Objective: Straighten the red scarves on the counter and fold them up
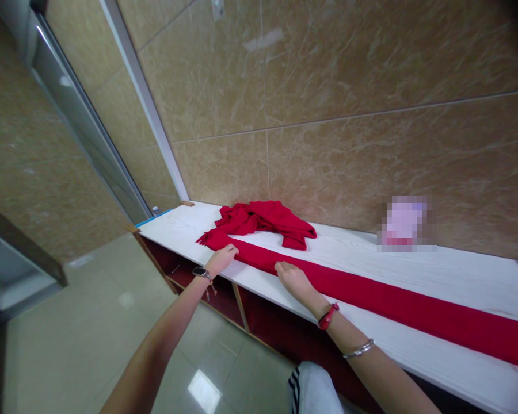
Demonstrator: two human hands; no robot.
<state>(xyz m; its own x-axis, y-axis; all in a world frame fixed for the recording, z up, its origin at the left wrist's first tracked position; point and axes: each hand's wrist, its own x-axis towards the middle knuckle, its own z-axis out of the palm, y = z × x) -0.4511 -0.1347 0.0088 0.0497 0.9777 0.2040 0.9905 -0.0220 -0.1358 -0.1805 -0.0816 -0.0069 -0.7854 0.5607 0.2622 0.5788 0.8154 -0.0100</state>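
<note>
A long red scarf (pixel 414 307) lies stretched along a white wooden counter (pixel 435 270), its far end bunched in a heap (pixel 263 221) near the wall. My left hand (pixel 221 257) rests on the scarf's near edge close to the heap, fingers curled onto the cloth. My right hand (pixel 294 279) lies flat on the strip a little to the right, fingers spread. A watch is on my left wrist; a red band and a silver bangle are on my right arm.
A tiled beige wall runs behind the counter. A blurred pink-and-white object (pixel 404 224) stands on the counter at the wall. Dark red shelving (pixel 224 296) is under the counter. A glossy tiled floor (pixel 90 322) lies to the left, and a metal-framed door (pixel 86 132) beyond.
</note>
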